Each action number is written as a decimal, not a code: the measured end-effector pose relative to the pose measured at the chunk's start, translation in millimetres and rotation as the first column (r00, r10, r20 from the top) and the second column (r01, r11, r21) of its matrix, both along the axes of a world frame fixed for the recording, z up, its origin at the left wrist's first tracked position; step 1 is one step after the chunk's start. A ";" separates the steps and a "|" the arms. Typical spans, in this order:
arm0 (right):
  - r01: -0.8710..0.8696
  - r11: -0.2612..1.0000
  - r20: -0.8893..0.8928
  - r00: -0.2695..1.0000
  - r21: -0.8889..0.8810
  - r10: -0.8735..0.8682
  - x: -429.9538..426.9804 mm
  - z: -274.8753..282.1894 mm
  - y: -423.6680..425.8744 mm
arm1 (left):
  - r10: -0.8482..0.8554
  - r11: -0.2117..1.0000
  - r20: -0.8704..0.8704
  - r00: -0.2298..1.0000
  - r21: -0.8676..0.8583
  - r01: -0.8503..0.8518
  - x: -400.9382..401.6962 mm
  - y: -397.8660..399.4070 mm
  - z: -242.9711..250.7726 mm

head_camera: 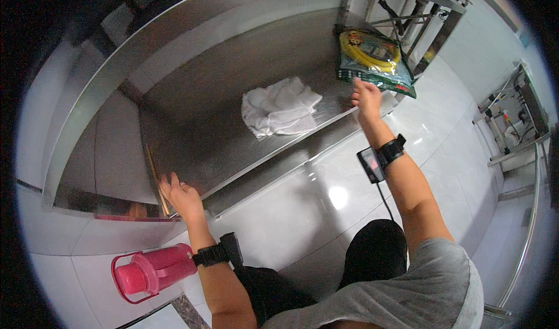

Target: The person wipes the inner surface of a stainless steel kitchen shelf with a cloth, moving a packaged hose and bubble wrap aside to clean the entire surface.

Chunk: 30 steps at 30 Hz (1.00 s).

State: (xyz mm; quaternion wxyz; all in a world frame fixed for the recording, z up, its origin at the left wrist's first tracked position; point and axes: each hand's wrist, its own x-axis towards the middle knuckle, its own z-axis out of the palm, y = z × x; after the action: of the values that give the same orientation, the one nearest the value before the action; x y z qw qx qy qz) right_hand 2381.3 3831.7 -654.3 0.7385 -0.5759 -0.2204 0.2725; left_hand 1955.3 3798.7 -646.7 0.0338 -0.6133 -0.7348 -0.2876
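My left hand (181, 197) is at the left front corner of a stainless steel shelf (205, 154), fingers apart. Close beside its fingers lies a thin wooden stick (156, 180); I cannot tell whether they touch. A crumpled white cloth (281, 106) rests on the shelf between my two hands. My right hand (367, 97), its fingers curled, is at the lower edge of a clear and green plastic bag (380, 82). Inside that bag is a coiled yellow hose (364, 60). Whether my right fingers pinch the bag is not clear.
A pink thermos flask (159, 272) with a carrying handle stands on the floor at lower left. The steel upper frame (144, 32) arches over the shelf. Metal legs and a rail (526, 237) are at right. A cable (384, 202) hangs from my right wrist device.
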 end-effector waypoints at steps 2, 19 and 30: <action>0.007 0.996 -0.075 0.997 -0.091 -0.014 93.2 -36.2 -14.4 | -0.049 0.999 0.101 0.994 0.012 0.048 27.5 1.8 -2.4; 0.172 0.978 -0.338 0.919 -0.119 -0.203 127.8 -0.3 14.7 | -0.247 0.954 0.146 0.958 0.211 0.213 66.6 -9.5 5.8; 0.095 0.993 -0.457 0.882 -0.069 -0.116 221.7 -55.8 32.9 | -0.334 0.933 0.249 0.909 0.225 0.281 88.0 -18.6 12.4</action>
State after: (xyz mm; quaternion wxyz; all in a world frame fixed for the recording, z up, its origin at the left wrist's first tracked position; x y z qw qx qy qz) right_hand 2602.9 3864.5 -710.1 0.7704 -0.5225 -0.0011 0.3654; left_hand 2043.3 3780.1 -634.4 -0.0607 -0.6683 -0.5961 -0.4408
